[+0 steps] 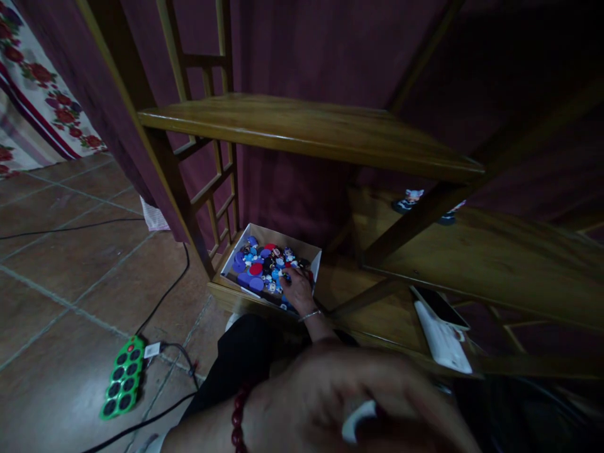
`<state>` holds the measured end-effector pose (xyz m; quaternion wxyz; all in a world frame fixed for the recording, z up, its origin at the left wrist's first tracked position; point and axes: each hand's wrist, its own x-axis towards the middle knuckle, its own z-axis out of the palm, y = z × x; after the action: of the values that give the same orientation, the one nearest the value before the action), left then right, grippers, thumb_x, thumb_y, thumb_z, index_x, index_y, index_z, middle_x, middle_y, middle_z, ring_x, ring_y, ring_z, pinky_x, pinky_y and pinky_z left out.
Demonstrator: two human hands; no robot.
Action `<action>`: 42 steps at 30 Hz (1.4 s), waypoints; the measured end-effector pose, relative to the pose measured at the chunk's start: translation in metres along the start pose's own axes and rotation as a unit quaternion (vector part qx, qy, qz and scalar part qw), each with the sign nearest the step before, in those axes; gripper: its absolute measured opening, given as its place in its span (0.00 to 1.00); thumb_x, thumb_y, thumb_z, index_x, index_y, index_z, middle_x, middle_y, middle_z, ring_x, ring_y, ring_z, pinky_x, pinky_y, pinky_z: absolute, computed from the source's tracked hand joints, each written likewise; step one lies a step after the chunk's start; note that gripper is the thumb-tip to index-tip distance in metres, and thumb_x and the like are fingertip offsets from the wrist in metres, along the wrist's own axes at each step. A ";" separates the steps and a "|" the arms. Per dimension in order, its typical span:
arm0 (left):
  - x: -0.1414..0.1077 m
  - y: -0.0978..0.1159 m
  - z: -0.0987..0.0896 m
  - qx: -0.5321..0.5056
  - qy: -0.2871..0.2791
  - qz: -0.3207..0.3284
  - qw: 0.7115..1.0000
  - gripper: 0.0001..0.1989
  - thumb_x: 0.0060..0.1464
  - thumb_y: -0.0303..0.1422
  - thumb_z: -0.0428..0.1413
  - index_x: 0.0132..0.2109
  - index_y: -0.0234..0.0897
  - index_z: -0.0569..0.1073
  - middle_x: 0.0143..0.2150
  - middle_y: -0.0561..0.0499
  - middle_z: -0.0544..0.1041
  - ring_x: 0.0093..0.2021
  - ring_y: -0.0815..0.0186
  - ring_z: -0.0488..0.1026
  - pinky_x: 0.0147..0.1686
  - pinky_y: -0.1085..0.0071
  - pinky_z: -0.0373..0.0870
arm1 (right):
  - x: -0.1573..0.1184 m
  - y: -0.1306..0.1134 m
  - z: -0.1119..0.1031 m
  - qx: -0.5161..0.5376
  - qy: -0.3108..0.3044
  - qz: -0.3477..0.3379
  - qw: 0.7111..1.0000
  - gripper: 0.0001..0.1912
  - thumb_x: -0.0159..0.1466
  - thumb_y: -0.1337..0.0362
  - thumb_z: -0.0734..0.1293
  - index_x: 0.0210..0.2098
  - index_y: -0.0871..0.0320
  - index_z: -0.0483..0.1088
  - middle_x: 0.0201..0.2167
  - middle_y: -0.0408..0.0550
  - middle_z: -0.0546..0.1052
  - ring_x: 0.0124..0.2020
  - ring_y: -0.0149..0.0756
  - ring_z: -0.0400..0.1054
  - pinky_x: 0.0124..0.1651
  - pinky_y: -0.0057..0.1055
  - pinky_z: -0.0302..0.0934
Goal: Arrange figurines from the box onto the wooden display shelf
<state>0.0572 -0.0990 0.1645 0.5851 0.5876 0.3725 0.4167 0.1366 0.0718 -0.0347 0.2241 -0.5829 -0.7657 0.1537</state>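
A shallow white cardboard box [272, 233] stands on the lower wooden shelf. Small cartoon figurines [267, 264] lie jumbled in it, with purple and red round bases showing. My right hand [297, 288], a thin bracelet at its wrist, reaches into the box's right side. Its fingers are closed at a small dark figurine [286, 275]. Close to the camera is my left hand [349, 396], wearing a dark red bead bracelet. Its fingers curl around a white piece [358, 420], mostly hidden and too blurred to name.
A wooden shelf board [302, 126] hangs over the box. Figurines [409, 199] stand on the right-hand shelf. A phone [441, 307] lies over a white object [441, 343]. On the tiled floor, a green power strip [123, 377] trails black cables [163, 296].
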 end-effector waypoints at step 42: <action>0.121 -0.192 -0.092 0.164 0.332 -0.221 0.902 0.22 0.46 0.27 0.51 0.51 0.32 0.69 0.22 0.48 0.74 0.25 0.63 0.72 0.33 0.68 0.66 | 0.023 0.013 0.002 -0.010 -0.007 -0.034 0.999 0.15 0.56 0.72 0.58 0.37 0.52 0.71 0.40 0.43 0.73 0.48 0.39 0.55 0.51 0.35 0.48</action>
<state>0.0273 0.0551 -0.0231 0.3999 0.4054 0.7287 0.3804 0.1411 0.0971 -0.0394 0.2181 -0.5576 -0.7882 0.1422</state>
